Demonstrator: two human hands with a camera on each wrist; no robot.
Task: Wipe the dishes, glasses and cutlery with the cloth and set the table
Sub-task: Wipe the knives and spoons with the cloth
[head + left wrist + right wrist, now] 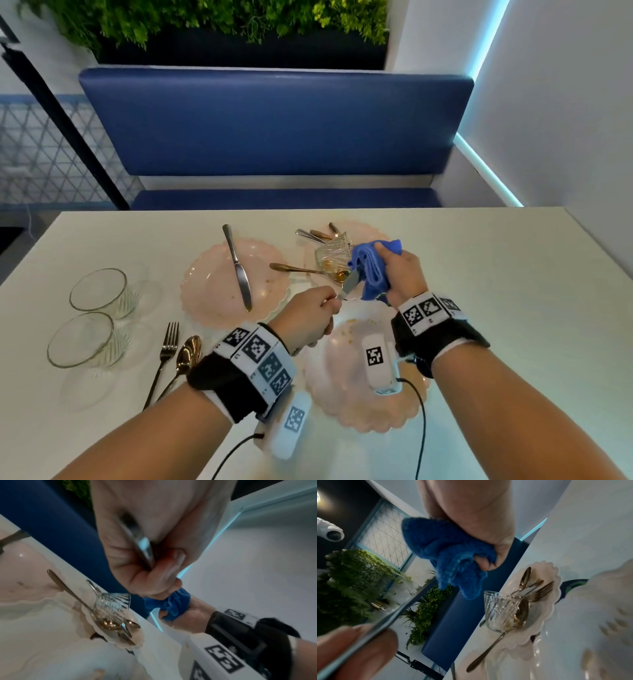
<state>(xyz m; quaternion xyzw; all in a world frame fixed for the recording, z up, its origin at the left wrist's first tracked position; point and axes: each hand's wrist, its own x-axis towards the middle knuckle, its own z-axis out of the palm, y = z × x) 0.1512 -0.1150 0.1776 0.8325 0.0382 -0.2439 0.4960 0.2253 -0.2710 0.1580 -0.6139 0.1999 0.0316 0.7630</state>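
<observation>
My left hand grips a silver table knife by its handle, above the near pink plate. My right hand holds a bunched blue cloth wrapped around the far end of the blade. In the right wrist view the cloth sits at the tip of the blade, which runs down to my left fingers. In the left wrist view the cloth shows below my left fist. The blade tip is hidden inside the cloth.
A far pink plate carries a tipped glass, a gold spoon and more cutlery. Another knife lies on the left pink plate. Two glasses, a fork and a spoon stand at left.
</observation>
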